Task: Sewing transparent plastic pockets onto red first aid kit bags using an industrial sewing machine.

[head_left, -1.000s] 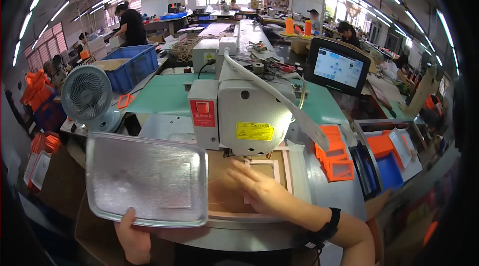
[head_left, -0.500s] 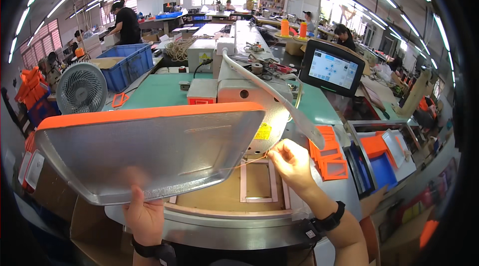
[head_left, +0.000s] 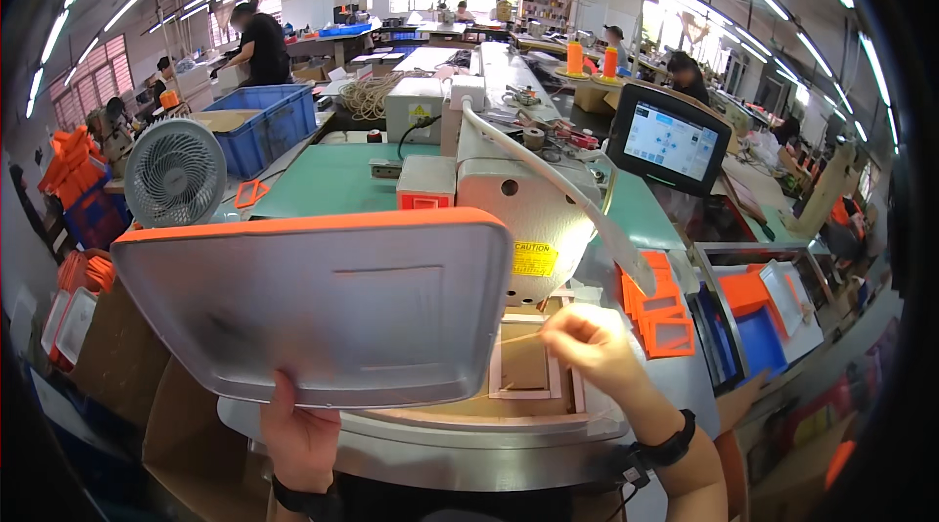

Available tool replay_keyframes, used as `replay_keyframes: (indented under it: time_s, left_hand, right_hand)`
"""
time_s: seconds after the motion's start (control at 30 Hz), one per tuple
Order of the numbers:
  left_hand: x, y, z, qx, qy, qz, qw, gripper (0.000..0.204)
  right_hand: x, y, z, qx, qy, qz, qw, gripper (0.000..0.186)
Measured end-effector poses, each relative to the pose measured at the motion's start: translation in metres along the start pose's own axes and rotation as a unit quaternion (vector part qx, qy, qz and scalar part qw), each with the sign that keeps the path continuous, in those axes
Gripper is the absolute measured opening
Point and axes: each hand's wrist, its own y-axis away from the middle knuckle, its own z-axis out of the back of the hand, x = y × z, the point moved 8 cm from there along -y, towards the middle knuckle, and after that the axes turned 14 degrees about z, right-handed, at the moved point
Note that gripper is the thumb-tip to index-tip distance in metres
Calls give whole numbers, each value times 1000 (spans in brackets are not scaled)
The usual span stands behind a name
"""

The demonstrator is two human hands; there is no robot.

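My left hand (head_left: 301, 436) grips the lower edge of a grey, see-through panel with an orange top edge (head_left: 293, 312), thumb in front and fingers behind. The panel is raised, tilted up, above the front of a sewing machine bed. Just right of it, my right hand (head_left: 595, 348) is closed in a pinch on a thin orange thread (head_left: 523, 337) that runs left toward the panel. Behind and above that hand stands the cream sewing machine head (head_left: 484, 191). Under it lies a frame with a pink-white border (head_left: 555, 365) on a brown board.
Orange rectangular frames (head_left: 670, 336) are stacked at the right, beside a metal-edged tray with a blue bin (head_left: 761, 336). A touch screen (head_left: 670, 138) stands behind. To the left are a fan (head_left: 176, 173), a blue crate (head_left: 259, 136) and cardboard boxes. Other people work farther back.
The panel has turned more level and shows more face-on. My right hand keeps its pinch on the thread and has drawn slightly away from the machine head. The whole view has shifted a little.
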Motion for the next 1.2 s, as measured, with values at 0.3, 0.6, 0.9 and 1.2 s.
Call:
replay_keyframes:
  time_s: [0.3,0.6,0.9,1.2]
  left_hand:
    - [22,-7,-13,-14,3,0,1000,31]
    - [-19,6,30,-98,38,-58,993,26]
    - [-250,118,146,-351,-115,-471,801,36]
    - [-231,71,360,-517,-266,-185,793,51]
  right_hand:
    - [-22,-23,18,-120,-154,-46,980,10]
    - [-10,13,-37,97,-10,-94,991,11]
    - [77,54,-30,190,216,30,957,37]
    - [78,68,-5,200,262,7,944,39]
